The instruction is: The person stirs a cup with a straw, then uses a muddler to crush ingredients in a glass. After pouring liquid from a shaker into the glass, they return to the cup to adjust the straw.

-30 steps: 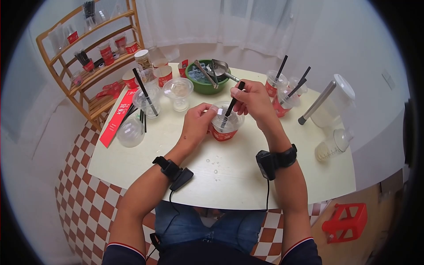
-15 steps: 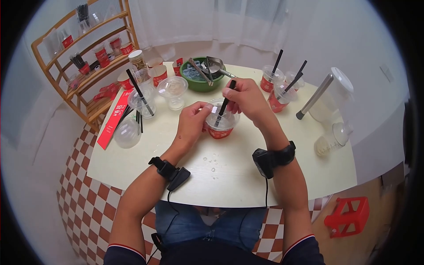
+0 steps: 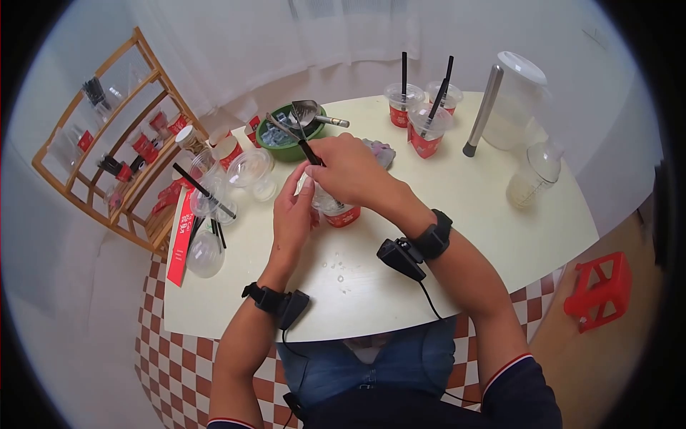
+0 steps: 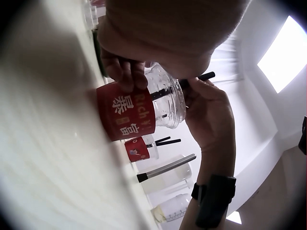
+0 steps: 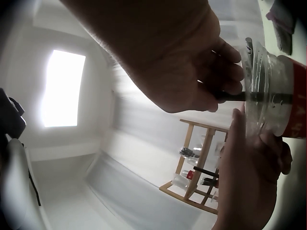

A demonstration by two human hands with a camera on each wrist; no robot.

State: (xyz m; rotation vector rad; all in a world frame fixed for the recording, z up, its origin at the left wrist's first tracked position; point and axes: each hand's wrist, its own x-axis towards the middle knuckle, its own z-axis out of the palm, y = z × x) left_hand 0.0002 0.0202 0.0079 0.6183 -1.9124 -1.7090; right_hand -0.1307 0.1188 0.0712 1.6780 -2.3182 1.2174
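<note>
Black straw (image 5: pixel 234 97) partly behind fingers (image 5: pixel 229 71)

The table (image 3: pixel 386 286) carries a green bowl (image 3: pixel 291 151), lidded cups (image 3: pixel 425 146) and black straws (image 3: pixel 219 233).

Shows pale walls (image 3: pixel 586 43) and sheer white curtains (image 3: pixel 321 43) hanging behind a cream table (image 3: pixel 379 286). Has a wooden rack (image 3: pixel 156 227) standing at the left, a red stool (image 3: pixel 620 282) low at the right. Runs to brown-and-white checkered floor (image 3: pixel 179 357) below, plain tan floor (image 3: pixel 543 357) beside it, with a glowing white rectangle (image 5: pixel 64 88) overhead.
</note>
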